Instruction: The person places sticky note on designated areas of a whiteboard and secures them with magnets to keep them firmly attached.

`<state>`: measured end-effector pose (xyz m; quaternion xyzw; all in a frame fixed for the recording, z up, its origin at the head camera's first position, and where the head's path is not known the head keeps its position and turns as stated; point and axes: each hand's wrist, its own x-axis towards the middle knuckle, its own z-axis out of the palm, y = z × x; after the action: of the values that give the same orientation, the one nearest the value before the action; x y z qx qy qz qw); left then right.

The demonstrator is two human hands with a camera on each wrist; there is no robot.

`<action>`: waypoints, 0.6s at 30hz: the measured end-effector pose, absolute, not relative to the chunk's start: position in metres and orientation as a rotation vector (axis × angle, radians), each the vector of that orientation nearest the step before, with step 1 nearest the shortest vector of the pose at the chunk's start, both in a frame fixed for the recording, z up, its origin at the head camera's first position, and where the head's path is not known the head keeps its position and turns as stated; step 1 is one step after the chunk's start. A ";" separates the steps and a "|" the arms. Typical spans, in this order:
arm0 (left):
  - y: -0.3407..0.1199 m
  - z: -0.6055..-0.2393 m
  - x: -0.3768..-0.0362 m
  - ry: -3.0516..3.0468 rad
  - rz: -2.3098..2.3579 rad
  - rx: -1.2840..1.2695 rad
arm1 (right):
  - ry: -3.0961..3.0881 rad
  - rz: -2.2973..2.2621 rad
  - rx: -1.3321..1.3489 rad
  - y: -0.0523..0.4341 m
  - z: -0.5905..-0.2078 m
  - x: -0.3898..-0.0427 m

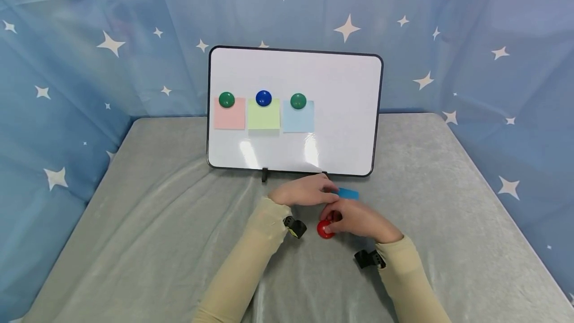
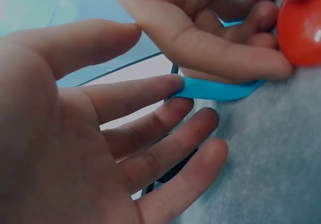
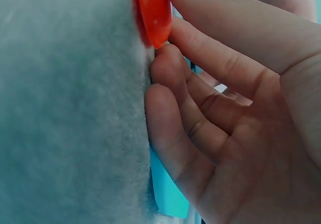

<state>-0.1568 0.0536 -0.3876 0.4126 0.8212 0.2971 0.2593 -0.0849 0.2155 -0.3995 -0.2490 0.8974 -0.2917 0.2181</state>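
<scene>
My left hand (image 1: 314,191) lies low on the grey cloth just in front of the whiteboard (image 1: 341,128), fingers straight. Its index fingertip (image 2: 173,85) touches the edge of a blue sticky note (image 2: 220,90) lying on the cloth (image 1: 349,193). My right hand (image 1: 334,221) is right beside it and pinches a red round magnet (image 1: 325,230) between thumb and fingers, with the magnet against the cloth (image 3: 153,13). Part of the blue note (image 3: 168,194) lies under the right hand's fingers.
The whiteboard stands upright on two small feet. It carries a pink note (image 1: 229,113), a green note (image 1: 263,114) and a light blue note (image 1: 298,117), held by a green magnet (image 1: 226,99), a blue magnet (image 1: 263,97) and a second green magnet (image 1: 298,100). A starred blue curtain (image 1: 67,64) surrounds the table (image 1: 148,213).
</scene>
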 end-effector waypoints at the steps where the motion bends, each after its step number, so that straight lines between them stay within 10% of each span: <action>1: 0.054 -0.387 -0.156 2.229 0.811 1.117 | 2.482 -0.813 -0.697 0.216 -0.400 -0.085; 18: 0.062 -0.392 -0.152 2.373 0.832 0.960 | 2.488 -0.811 -0.711 0.216 -0.398 -0.084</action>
<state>-0.1517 0.0621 -0.3917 0.3477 0.8594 0.3012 0.2232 -0.0837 0.2155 -0.3980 -0.2563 0.8963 -0.2923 0.2134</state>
